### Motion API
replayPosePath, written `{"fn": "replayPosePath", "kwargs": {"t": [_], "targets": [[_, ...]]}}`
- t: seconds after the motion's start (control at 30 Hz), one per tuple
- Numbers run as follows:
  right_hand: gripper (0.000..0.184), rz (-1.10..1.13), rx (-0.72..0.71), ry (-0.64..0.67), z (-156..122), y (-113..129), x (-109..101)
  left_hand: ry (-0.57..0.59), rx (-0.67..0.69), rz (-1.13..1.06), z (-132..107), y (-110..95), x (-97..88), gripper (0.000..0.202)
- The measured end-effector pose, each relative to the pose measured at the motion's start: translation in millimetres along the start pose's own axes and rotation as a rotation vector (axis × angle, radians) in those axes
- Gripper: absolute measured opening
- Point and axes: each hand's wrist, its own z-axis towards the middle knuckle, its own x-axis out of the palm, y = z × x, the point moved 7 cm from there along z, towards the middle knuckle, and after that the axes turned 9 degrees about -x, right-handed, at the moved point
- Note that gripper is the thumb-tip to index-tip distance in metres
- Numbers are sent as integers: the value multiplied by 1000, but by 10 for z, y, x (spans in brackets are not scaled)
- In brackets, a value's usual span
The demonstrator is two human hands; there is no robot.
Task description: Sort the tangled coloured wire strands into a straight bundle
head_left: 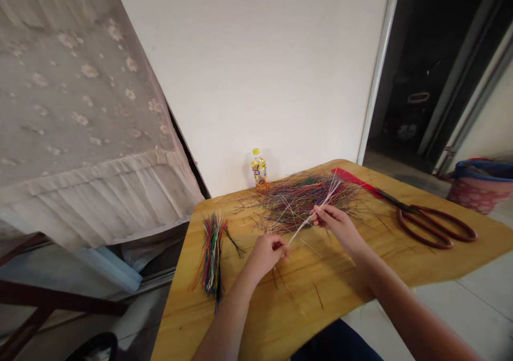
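Between left hand and right hand, strands are coloured whitish; left of both, a bundle is streaked red, green, white; rightward, scissors are brown-handled.

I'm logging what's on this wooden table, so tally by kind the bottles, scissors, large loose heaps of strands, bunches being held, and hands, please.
Bottle: 1
Scissors: 1 pair
Large loose heap of strands: 1
Held bunch of pale strands: 1
Hands: 2, left hand and right hand
Total: 6
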Motion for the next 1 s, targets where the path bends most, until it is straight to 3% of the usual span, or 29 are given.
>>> {"fn": "replayPosePath", "kwargs": {"t": [0.13, 0.23, 0.4, 0.47, 0.6, 0.67, 0.8, 1.0], "targets": [[37, 49, -22, -10, -12, 33, 30, 27, 12, -54, -8, -5, -28, 25], [37, 99, -28, -65, -11, 103, 6, 36, -15, -227, 3, -9, -97, 39], [35, 212, -36, -134, -25, 239, 42, -120, -162, -498, 45, 119, -251, 58], [34, 261, -33, -131, -59, 271, 143, -92, -156, -418, 41, 119, -203, 54], [36, 265, 5, -61, -200, 239, 475, 122, -32, -198, -59, -23, 90, 44], [37, 251, 13, -18, -290, 186, 642, 129, 39, -198, -133, -121, 166, 45], [39, 233, -19, -3, -447, 100, 841, -99, 175, -127, -253, -298, 83, 56], [41, 144, -24, -53, -574, 108, 934, -327, 173, -63, -295, -308, -67, 59]]}}
